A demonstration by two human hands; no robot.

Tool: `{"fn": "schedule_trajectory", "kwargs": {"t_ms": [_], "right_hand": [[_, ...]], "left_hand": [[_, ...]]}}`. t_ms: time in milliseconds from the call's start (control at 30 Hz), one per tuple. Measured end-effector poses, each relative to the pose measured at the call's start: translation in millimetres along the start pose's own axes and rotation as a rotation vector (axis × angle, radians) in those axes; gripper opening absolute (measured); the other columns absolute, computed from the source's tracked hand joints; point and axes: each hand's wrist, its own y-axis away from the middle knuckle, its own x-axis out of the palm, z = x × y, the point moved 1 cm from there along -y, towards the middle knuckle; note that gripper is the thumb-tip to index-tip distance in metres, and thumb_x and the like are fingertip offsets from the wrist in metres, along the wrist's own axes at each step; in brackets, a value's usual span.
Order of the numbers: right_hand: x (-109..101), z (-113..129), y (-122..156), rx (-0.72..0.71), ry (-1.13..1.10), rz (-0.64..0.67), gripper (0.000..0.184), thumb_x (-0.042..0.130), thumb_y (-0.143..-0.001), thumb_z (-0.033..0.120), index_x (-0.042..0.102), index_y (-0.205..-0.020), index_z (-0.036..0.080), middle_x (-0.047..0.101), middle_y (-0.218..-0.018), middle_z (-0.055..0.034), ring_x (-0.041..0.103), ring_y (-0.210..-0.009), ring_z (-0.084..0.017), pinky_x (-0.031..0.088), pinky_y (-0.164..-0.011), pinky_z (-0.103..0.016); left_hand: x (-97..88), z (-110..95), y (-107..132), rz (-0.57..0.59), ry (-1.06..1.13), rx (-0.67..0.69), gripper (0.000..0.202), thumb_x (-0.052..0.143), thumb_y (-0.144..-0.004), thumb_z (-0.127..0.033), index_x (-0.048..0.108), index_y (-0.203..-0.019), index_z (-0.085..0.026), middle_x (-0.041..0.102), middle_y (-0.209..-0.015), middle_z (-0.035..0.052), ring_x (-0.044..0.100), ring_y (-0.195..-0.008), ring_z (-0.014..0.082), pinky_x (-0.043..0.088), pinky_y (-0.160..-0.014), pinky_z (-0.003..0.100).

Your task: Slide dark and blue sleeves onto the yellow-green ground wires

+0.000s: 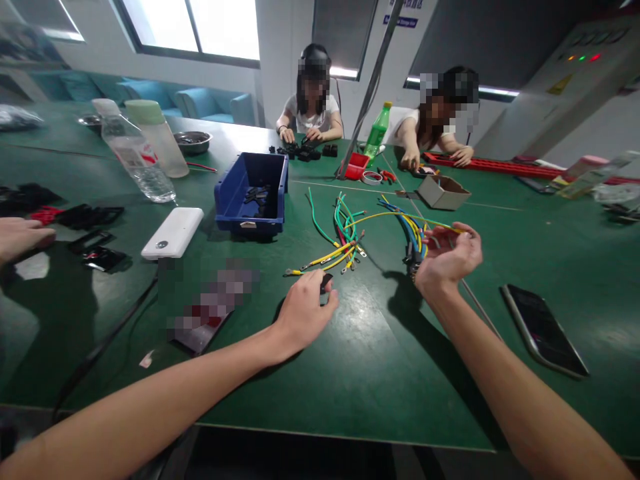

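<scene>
My left hand (305, 310) rests on the green table (380, 360) with its fingers pinched on a small black part (327, 280). Just beyond it lies a loose pile of green, yellow and red wires (343, 233) with metal end terminals. My right hand (449, 257) is raised palm up, fingers curled around a bundle of blue, yellow and green wires (413, 233). One long yellow wire (395, 215) runs from that hand toward the pile.
A blue bin (253, 193) with black parts stands behind the wires. A white power bank (173, 232), water bottles (135, 153) and black parts lie left. A phone (543, 330) lies right. Two people work across the table; another person's hand (20, 237) shows at the left edge.
</scene>
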Motion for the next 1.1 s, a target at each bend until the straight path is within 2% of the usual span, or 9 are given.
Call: {"fn": "schedule_trajectory", "kwargs": {"t_ms": [167, 267, 400, 533, 633, 733, 833, 933, 1100], "right_hand": [[11.2, 16.7, 16.9, 0.117, -0.077, 0.041, 0.013, 0.044, -0.077, 0.023, 0.053, -0.085, 0.022, 0.066, -0.077, -0.0032, 0.067, -0.07, -0.017, 0.049, -0.052, -0.027], [17.3, 25.3, 35.0, 0.301, -0.133, 0.109, 0.011, 0.05, -0.073, 0.021, 0.055, -0.084, 0.02, 0.067, -0.08, -0.002, 0.069, -0.077, -0.015, 0.051, -0.055, -0.022], [20.5, 31.3, 58.2, 0.551, -0.194, 0.215, 0.011, 0.056, -0.071, 0.019, 0.057, -0.082, 0.019, 0.069, -0.085, -0.0033, 0.069, -0.083, -0.015, 0.054, -0.058, -0.019], [21.6, 29.3, 75.3, 0.703, -0.168, 0.336, 0.01, 0.062, -0.076, 0.028, 0.057, -0.077, 0.019, 0.07, -0.087, -0.0044, 0.069, -0.077, -0.014, 0.056, -0.055, -0.019], [22.9, 23.7, 84.5, 0.842, -0.176, 0.432, 0.016, 0.072, -0.071, 0.023, 0.057, -0.075, 0.019, 0.07, -0.086, -0.003, 0.067, -0.07, -0.011, 0.055, -0.055, -0.016], [23.9, 20.6, 90.0, 0.95, -0.198, 0.535, 0.029, 0.078, -0.066, 0.018, 0.059, -0.088, 0.02, 0.07, -0.085, -0.0012, 0.066, -0.065, -0.009, 0.055, -0.055, -0.016], [24.2, 22.6, 92.3, 0.997, -0.194, 0.644, 0.044, 0.081, -0.063, 0.019, 0.059, -0.1, 0.022, 0.069, -0.083, 0.0013, 0.065, -0.064, -0.01, 0.054, -0.054, -0.017], [24.2, 26.1, 93.7, 0.992, -0.191, 0.76, 0.043, 0.082, -0.063, 0.021, 0.063, -0.101, 0.022, 0.067, -0.082, 0.0019, 0.064, -0.067, -0.009, 0.053, -0.056, -0.017], [23.6, 26.2, 95.2, 0.789, -0.093, 0.846, 0.029, 0.081, -0.064, 0.027, 0.063, -0.085, 0.023, 0.067, -0.079, 0.0017, 0.062, -0.07, -0.011, 0.049, -0.06, -0.021]], "left_hand": [[-2.7, -2.5, 1.2, 0.042, 0.042, -0.06, 0.031, 0.036, -0.094, -0.038, 0.048, -0.072, -0.02, 0.054, -0.063, 0.0002, 0.053, -0.059, 0.0153, 0.038, -0.058, 0.026], [-4.8, -4.6, 1.9, 0.024, 0.083, -0.049, 0.038, 0.028, -0.096, -0.037, 0.049, -0.07, -0.02, 0.051, -0.06, -0.0006, 0.05, -0.057, 0.0147, 0.037, -0.058, 0.027], [-7.1, -7.2, 2.2, 0.001, 0.141, -0.072, 0.043, 0.025, -0.097, -0.035, 0.052, -0.068, -0.019, 0.057, -0.065, 0.0011, 0.054, -0.063, 0.0155, 0.037, -0.062, 0.027], [-7.0, -6.9, 1.3, 0.013, 0.15, -0.067, 0.04, 0.027, -0.097, -0.033, 0.057, -0.074, -0.019, 0.061, -0.072, 0.0025, 0.058, -0.07, 0.017, 0.039, -0.065, 0.028], [-4.4, -5.1, 0.2, 0.024, 0.147, -0.029, 0.034, 0.032, -0.097, -0.031, 0.059, -0.08, -0.018, 0.063, -0.078, 0.0034, 0.059, -0.075, 0.0171, 0.041, -0.069, 0.028], [-1.5, -2.8, -1.0, 0.014, 0.163, -0.018, 0.023, 0.041, -0.094, -0.029, 0.061, -0.091, -0.017, 0.066, -0.088, 0.0043, 0.06, -0.081, 0.017, 0.043, -0.072, 0.027], [-0.8, -0.8, -2.3, -0.013, 0.188, -0.022, 0.019, 0.049, -0.091, -0.027, 0.063, -0.1, -0.017, 0.067, -0.096, 0.0045, 0.062, -0.083, 0.0168, 0.046, -0.073, 0.027], [-2.1, 0.4, -3.6, -0.015, 0.202, -0.033, 0.019, 0.054, -0.089, -0.025, 0.067, -0.101, -0.017, 0.069, -0.097, 0.0042, 0.063, -0.083, 0.0169, 0.047, -0.075, 0.027], [-2.9, 3.1, -4.6, -0.032, 0.256, -0.043, 0.019, 0.059, -0.086, -0.023, 0.071, -0.1, -0.019, 0.071, -0.099, 0.0032, 0.064, -0.083, 0.017, 0.048, -0.075, 0.027]]}}
